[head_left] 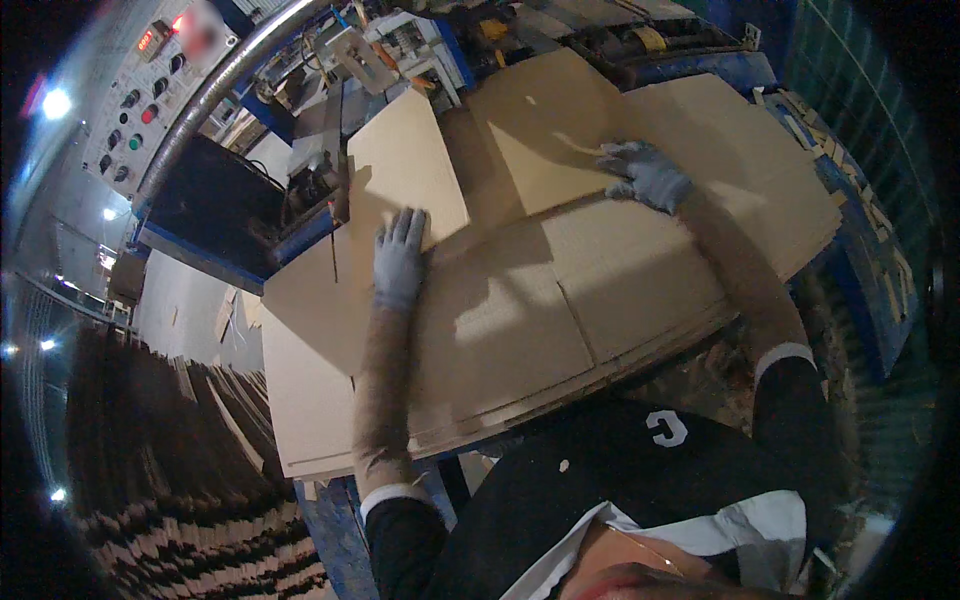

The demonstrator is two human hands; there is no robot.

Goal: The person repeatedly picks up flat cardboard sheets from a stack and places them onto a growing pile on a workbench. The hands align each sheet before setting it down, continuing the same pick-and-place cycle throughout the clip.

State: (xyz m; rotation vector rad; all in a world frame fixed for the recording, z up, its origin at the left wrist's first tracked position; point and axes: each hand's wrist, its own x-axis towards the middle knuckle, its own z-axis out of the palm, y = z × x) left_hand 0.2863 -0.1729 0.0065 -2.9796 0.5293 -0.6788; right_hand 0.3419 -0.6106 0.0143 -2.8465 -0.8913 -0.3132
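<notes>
My left hand [400, 260], in a grey glove, lies with fingers stretched out on the near edge of an upper cardboard panel [405, 165]. Farther right, my right hand [648, 177], gloved the same way, rests with fingers spread at the right edge of another raised cardboard flap [548, 130]. Both panels point away from me toward the machine. Beneath them is a stack of flat cardboard sheets [500, 330], creased and slotted, its near edge facing my body. Whether the upper panels belong to one sheet, I cannot tell.
A blue-framed machine [430, 50] stands at the far side. Its control panel [140, 115] with buttons and knobs is at the upper left, behind a metal bar [215, 95]. Stacked cardboard [190, 450] fills the lower left. A blue ledge [870, 250] with scraps borders the right.
</notes>
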